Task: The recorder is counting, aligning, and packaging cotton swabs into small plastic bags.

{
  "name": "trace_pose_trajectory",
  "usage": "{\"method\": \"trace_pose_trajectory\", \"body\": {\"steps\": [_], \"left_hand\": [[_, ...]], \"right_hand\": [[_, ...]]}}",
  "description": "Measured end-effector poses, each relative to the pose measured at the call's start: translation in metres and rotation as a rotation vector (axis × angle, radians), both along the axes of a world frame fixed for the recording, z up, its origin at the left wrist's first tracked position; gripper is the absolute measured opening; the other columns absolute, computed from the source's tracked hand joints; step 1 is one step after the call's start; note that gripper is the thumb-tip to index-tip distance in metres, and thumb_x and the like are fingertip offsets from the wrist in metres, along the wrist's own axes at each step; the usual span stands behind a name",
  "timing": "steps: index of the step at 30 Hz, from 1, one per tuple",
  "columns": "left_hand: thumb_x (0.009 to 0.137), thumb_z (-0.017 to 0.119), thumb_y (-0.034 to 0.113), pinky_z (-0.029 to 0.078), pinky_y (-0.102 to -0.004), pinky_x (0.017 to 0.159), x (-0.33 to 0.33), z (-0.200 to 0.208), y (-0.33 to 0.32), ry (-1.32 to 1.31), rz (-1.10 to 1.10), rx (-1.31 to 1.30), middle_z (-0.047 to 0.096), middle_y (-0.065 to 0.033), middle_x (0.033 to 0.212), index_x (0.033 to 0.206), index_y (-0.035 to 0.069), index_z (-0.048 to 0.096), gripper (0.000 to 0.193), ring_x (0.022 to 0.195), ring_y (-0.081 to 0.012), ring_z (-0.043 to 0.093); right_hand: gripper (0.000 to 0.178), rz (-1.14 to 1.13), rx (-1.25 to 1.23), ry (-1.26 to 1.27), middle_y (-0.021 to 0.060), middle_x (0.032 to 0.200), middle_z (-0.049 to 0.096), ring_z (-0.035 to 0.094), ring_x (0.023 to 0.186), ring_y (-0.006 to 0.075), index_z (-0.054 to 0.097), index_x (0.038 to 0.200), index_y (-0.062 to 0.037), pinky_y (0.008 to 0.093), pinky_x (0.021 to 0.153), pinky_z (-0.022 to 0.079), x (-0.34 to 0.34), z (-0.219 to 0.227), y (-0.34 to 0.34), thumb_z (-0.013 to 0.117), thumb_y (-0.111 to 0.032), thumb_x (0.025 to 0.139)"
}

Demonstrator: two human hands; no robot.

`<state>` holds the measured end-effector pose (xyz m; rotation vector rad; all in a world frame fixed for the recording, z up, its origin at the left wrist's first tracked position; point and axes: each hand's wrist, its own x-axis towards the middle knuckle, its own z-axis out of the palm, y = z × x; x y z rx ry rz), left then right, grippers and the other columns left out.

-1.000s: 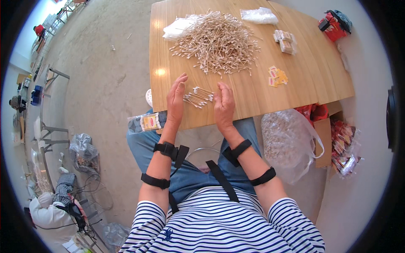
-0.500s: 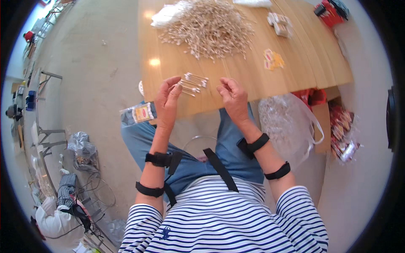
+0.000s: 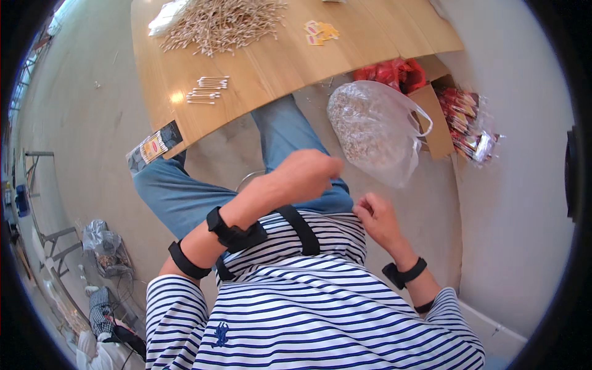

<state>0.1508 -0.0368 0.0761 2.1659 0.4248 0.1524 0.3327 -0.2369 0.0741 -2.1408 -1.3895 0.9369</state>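
Hovering over the lap, left hand loosely curled, grip empty; right hand pinching the striped shirt hem.

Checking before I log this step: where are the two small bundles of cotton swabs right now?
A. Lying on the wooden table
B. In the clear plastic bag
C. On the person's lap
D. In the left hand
A: the two small bundles of cotton swabs lie on the wooden table, apart from both hands, which are down at the striped shirt.

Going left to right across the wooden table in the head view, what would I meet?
Small packet at the table's corner → two small bunches of cotton swabs → big heap of swabs → yellow and red sachets.
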Motion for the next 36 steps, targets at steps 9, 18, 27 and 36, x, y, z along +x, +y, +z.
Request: {"method": "trace_pose_trajectory", "body": {"steps": [9, 18, 27, 36], "left_hand": [[0.076, 0.07, 0.013, 0.053, -0.049, 0.073, 0.046, 0.014, -0.063, 0.165, -0.626, 0.135, 0.071, -0.0186, 0.083, 0.09, 0.004, 0.069, 0.017, 0.085, -0.0407, 0.068], [0.074, 0.067, 0.011, 0.054, -0.0493, 0.071, 0.064, -0.013, -0.066, 0.072, -0.505, 0.181, 0.07, -0.0207, 0.081, 0.085, 0.001, 0.071, 0.015, 0.083, -0.041, 0.069], [0.074, 0.075, 0.019, 0.057, -0.0482, 0.076, 0.082, 0.012, -0.111, 0.237, -0.684, 0.223, 0.075, -0.0199, 0.094, 0.09, 0.004, 0.079, 0.023, 0.09, -0.038, 0.072], [0.075, 0.069, 0.005, 0.051, -0.0494, 0.068, 0.078, 0.004, -0.091, -0.08, -0.476, 0.094, 0.07, -0.0205, 0.085, 0.092, 0.003, 0.066, 0.018, 0.082, -0.0424, 0.068]], "right_hand": [[0.01, -0.079, 0.109, 0.061, 0.0148, 0.094, 0.063, 0.063, 0.077, 0.0247, 0.063, 0.094, 0.0002, 0.0328, 0.07, 0.05, -0.01, -0.017, -0.057, 0.067, -0.006, 0.087], [0.008, -0.327, -0.103, 0.516, -0.0007, 0.084, 0.062, 0.055, 0.079, 0.0094, 0.067, 0.096, -0.0026, 0.0281, 0.073, 0.046, 0.01, 0.006, -0.069, 0.063, -0.009, 0.093], [0.022, -0.205, -0.194, 0.515, 0.0042, 0.096, 0.072, 0.061, 0.079, 0.0111, 0.071, 0.113, 0.0006, 0.0294, 0.071, 0.049, -0.011, 0.008, -0.1, 0.063, -0.004, 0.094], [0.026, 0.134, -0.11, -0.451, 0.0155, 0.103, 0.065, 0.067, 0.079, 0.0383, 0.071, 0.108, -0.0141, 0.0516, 0.069, 0.053, -0.038, 0.016, -0.073, 0.065, -0.01, 0.083]]}}
